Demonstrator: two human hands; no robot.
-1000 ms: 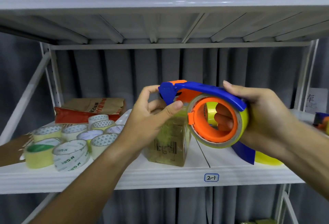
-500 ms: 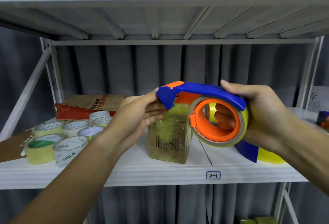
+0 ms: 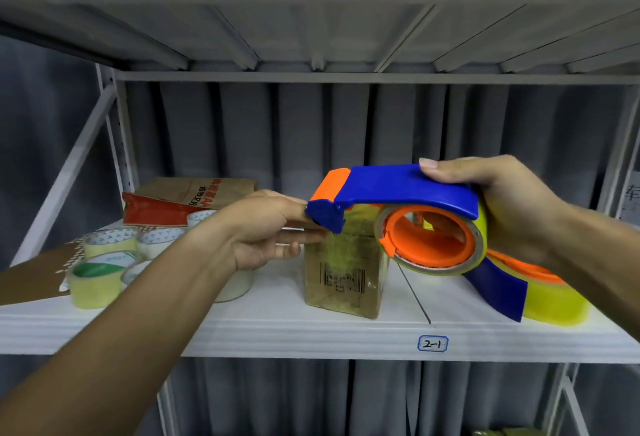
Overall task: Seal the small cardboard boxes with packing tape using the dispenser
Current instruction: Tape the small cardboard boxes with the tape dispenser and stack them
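Head view shows our right hand (image 3: 498, 207) gripping the dispenser (image 3: 408, 214) mid-frame, left hand (image 3: 266, 231) fingers straight at its cutter; the tape may tear crooked or nick fingertips above the box (image 3: 343, 276).

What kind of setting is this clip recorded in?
Probably a stockroom or packing area: white metal shelving with a bin label "2-1", a cluster of spare tape rolls, and a second tape dispenser on the shelf.

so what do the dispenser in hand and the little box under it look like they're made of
Tape dispenser: looks like moulded plastic, blue and orange, smooth with a slight sheen along the handle.
Small cardboard box: brown cardboard, apparently wrapped in clear glossy tape, judging by wrinkles and highlights over the printed barcode.
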